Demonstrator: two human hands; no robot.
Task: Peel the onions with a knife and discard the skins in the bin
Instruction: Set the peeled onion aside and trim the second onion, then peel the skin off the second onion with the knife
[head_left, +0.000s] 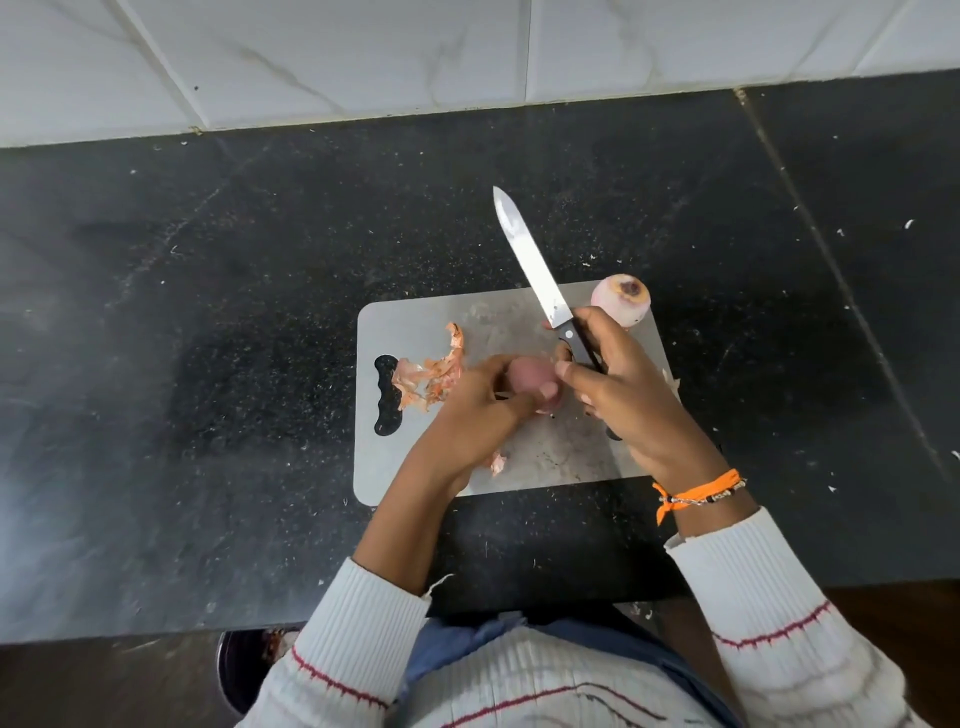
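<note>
My left hand (480, 408) grips a pinkish onion (530, 375) just above the grey cutting board (415, 327). My right hand (623, 395) holds a knife (530, 260) by its black handle, and the blade points up and away to the far left. The right thumb touches the onion. A peeled pale onion (621, 300) stands at the board's far right corner. A pile of orange onion skins (434, 374) lies on the board's left part beside the handle slot. A small skin scrap (497, 462) lies near my left wrist.
The board lies on a black speckled stone counter (208, 312) backed by white marbled wall tiles (363, 52). Small white flecks are scattered over the counter. A dark round bin (244, 670) shows below the counter's front edge, at lower left beside my sleeve.
</note>
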